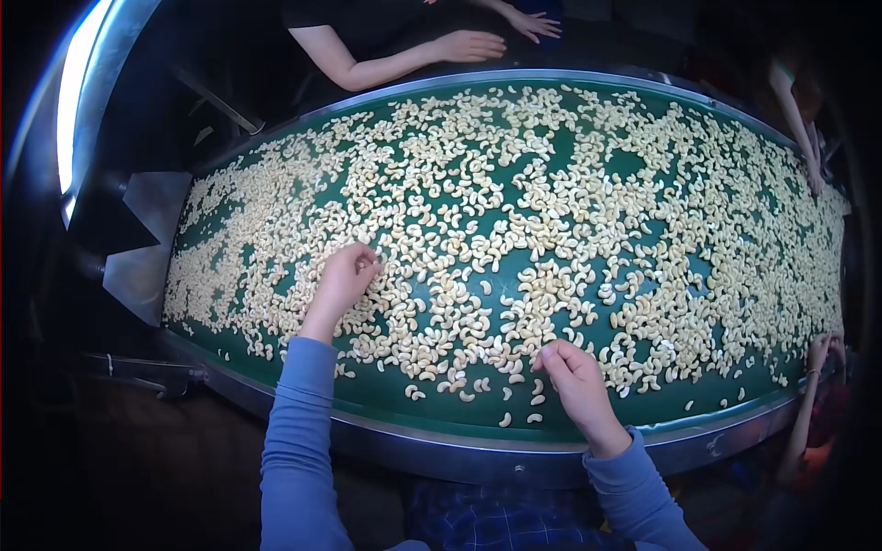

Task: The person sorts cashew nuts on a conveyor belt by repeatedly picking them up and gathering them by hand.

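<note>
Pale cashew nuts (450, 317) lie scattered over a green conveyor belt (367, 395), dense in places with bits of belt showing between. Above the left-centre of the belt, my left hand (345, 280) has its fingers curled together close over the cashews; whatever is in them is hidden. Nearer the front edge, my right hand (574, 381) pinches thumb and forefinger together beside a cluster of cashews. Something small may be at those fingertips, but I cannot make it out. Both my forearms wear blue sleeves.
A metal rim (496, 459) runs along the belt's near side. Across the belt, a person's arm and hand (470, 46) rest past the far rim. Other people's hands (816, 179) reach in at the right end. Angled metal plates (138, 285) stand at the left end.
</note>
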A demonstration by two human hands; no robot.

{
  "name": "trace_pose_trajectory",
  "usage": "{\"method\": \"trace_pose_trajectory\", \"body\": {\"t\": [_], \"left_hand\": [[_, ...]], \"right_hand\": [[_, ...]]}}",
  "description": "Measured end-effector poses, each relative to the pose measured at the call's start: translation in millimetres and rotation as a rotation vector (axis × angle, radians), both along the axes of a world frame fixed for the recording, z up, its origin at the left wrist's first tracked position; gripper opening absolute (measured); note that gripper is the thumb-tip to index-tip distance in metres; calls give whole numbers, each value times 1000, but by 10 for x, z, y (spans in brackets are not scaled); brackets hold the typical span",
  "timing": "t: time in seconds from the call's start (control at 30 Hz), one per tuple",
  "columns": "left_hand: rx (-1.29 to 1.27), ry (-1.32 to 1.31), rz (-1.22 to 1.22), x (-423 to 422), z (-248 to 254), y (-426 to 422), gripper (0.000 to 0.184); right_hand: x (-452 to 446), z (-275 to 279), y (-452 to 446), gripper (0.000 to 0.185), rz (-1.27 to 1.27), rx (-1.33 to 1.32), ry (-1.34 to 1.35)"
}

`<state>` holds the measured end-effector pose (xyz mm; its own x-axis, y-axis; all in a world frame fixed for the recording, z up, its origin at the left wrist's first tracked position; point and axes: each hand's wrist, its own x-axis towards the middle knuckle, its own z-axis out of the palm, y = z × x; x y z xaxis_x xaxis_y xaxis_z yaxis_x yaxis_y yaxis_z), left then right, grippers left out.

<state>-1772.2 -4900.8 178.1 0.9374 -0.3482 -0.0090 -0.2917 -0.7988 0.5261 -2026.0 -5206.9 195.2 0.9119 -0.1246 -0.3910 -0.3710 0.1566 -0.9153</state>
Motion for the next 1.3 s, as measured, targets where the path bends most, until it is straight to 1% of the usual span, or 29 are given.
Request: {"method": "trace_pose_trajectory", "body": {"t": [0.03,0.07,0.17,0.2,0.3,0.33,0.43,0.47,0.5,0.57,0.6,0.63,0.7,0.73,0.77,0.8,0.83,0.87,0.9,0.97,1.0,1.03,1.07,1.13,1.17,1.23,1.3], "left_hand": [[47,-44,-28,-44,-9,-16,17],[62,-26,-31,-26,-4,-45,17],[231,35,10,-16,73,-110,20],[235,119,57,2,81,-136,23],[214,153,84,-45,100,-182,23],[183,147,59,-68,82,-178,24],[-366,503,225,-356,151,-456,19],[-478,600,266,-566,327,-676,18],[-706,683,250,-652,133,-724,21],[-1108,949,64,-895,-85,-934,28],[-1211,1050,113,-1070,-67,-1168,31],[-1313,1154,163,-1269,-4,-1452,34],[-1325,1071,176,-1611,13,-1959,38],[-1386,1100,51,-1762,12,-2149,39],[-1447,1129,-70,-1906,53,-2331,39],[-1415,1059,-140,-2067,127,-2538,42],[-1300,962,-133,-2192,246,-2701,46],[-1196,874,-187,-2218,246,-2771,47],[-1090,784,-237,-2229,275,-2847,47],[-1103,574,-337,-2287,413,-2940,53],[-1104,473,-377,-2320,561,-2978,56],[-1157,417,-500,-2384,793,-3002,58],[-1207,360,-614,-2469,1077,-3021,60],[-1371,305,-852,-2668,1548,-3068,56],[-1456,294,-964,-2766,1720,-3099,53],[-1564,288,-1091,-2962,1932,-3181,49],[-1626,291,-1151,-3080,2016,-3283,45]], "right_hand": [[-23,4,-29,27,10,-3,0],[-38,-6,-54,26,2,9,-32],[-77,-62,-164,27,16,-75,-106],[-108,-46,-227,27,39,-90,-9],[-162,-169,-299,27,2,-78,-128],[-178,-192,-334,28,6,-46,-114],[-231,-129,-499,28,55,211,-1],[-239,-123,-547,28,72,297,35],[-243,-123,-582,27,39,412,55],[-263,-104,-649,24,-29,644,109],[-284,-181,-708,23,-20,654,111],[-295,-204,-729,23,-75,701,107],[-291,-213,-748,23,-195,790,95],[-312,-237,-806,24,-168,853,54],[-341,-246,-853,24,-212,914,55],[-360,-297,-892,25,-254,977,54],[-353,-231,-905,25,-294,1041,54],[-366,-97,-940,22,-395,1014,116],[-389,-120,-1010,20,-408,1031,125],[-454,-218,-1162,18,-428,1068,141],[-466,-384,-1241,17,-367,1208,85],[-471,-289,-1336,19,-337,1267,113],[-477,-243,-1371,19,-346,1151,127],[-455,-345,-1453,21,-305,1269,142],[-509,-282,-1541,21,-258,1250,108],[-557,-268,-1587,21,-306,1216,116],[-589,-291,-1668,22,-289,1203,123]]}}
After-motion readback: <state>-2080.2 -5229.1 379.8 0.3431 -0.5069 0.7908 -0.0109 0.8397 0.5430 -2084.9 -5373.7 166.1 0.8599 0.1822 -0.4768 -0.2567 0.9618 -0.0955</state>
